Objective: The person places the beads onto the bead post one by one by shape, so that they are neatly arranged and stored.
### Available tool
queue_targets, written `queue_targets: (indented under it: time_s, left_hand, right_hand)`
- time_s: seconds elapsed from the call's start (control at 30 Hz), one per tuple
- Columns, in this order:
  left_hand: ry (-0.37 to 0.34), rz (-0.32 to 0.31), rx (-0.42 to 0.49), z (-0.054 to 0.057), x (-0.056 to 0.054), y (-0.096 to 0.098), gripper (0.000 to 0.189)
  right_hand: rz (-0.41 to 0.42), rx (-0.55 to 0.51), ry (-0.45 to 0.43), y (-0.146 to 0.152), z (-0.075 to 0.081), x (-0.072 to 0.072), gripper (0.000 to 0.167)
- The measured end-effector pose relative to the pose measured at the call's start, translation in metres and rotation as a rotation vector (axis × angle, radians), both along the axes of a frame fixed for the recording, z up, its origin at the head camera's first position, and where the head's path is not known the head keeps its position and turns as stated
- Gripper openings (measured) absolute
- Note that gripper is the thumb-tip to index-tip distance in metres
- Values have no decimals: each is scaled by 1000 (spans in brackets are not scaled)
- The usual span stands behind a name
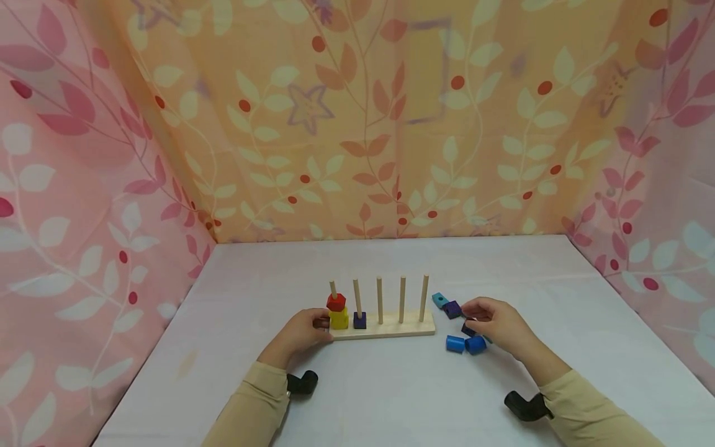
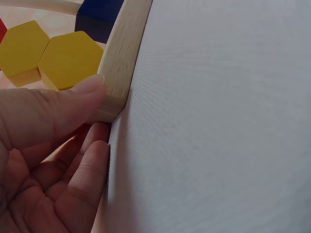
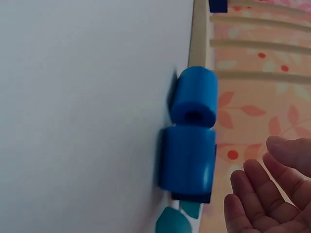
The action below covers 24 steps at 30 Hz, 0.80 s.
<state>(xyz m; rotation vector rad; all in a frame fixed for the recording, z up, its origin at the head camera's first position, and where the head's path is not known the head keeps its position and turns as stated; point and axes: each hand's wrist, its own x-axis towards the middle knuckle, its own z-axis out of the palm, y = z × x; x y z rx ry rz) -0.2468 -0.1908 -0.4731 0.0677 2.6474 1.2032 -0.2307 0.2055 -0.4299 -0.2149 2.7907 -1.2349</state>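
A wooden peg stand with several upright rods sits on the table. My left hand holds its left end, the thumb on the base's edge and the fingers around the corner. Beside that hand, two yellow hexagonal blocks are on the first rod, below a red block. A dark blue square block is on the second rod. My right hand hovers over loose blocks right of the stand; in the right wrist view its thumb and fingers are apart with nothing between them.
Two blue cylinders lie nearest the front of the loose group. Behind them are a dark purple block and a light teal block. Patterned curtains border the white table at the back and sides.
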Motion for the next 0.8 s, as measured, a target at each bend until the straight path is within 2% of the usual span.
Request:
queue_targets:
  time_s: [0.33, 0.63, 0.8]
  left_hand:
    - [3, -4, -5, -1, 0, -1, 53]
    - [-2, -1, -23, 1, 2, -1, 53]
    - [-4, -2, -24, 1, 2, -1, 54]
  right_hand:
    - [-28, 70, -32, 13, -14, -7, 29]
    - [18, 158, -69, 12, -16, -11, 33]
    - [46, 183, -48, 10, -16, -12, 33]
